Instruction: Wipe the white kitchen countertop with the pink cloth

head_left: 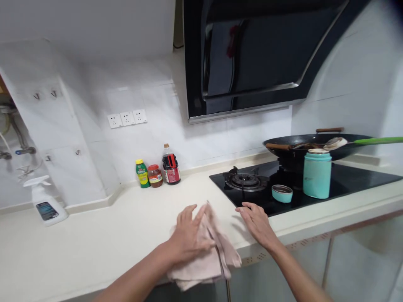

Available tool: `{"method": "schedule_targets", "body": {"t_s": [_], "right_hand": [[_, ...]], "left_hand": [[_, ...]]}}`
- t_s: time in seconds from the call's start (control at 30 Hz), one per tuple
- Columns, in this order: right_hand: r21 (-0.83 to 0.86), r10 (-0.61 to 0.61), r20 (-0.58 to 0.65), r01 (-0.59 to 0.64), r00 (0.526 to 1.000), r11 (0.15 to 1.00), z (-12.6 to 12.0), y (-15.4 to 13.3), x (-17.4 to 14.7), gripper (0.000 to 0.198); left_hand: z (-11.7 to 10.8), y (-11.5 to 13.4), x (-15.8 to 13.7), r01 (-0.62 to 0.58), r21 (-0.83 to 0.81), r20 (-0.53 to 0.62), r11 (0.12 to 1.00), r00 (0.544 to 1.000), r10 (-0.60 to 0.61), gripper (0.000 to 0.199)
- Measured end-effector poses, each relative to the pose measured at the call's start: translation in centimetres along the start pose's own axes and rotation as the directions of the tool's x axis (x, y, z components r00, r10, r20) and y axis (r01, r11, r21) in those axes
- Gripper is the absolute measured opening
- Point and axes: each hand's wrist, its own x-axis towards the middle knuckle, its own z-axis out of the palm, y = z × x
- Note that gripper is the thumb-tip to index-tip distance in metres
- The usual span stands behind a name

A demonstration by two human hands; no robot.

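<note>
My left hand is over a pale pink cloth, its fingers apart and the index fingertip beside a raised fold. The cloth is bunched at the counter's front edge, and its lower part hangs over. Part of it is hidden under the hand, and it is slightly blurred. To the right, my right hand holds nothing; its fingers stretch toward the front left corner of the black gas cooktop. Whether the fingertips touch the surface, I cannot tell.
On the cooktop stand a turquoise food jar, its small cup-like lid and a large wok with utensils. Bottles and a red-lidded jar line the wall. A spray bottle stands left. A range hood overhangs.
</note>
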Motion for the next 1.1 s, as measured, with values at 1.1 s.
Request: {"method": "schedule_targets", "body": {"t_s": [1.1], "right_hand": [[-0.102, -0.253, -0.041, 0.247, 0.967, 0.964, 1.0, 4.2, -1.2, 0.035]], "left_hand": [[9.8, -7.7, 24.0, 0.223, 0.117, 0.248, 0.968, 0.937, -0.246, 0.078]]}}
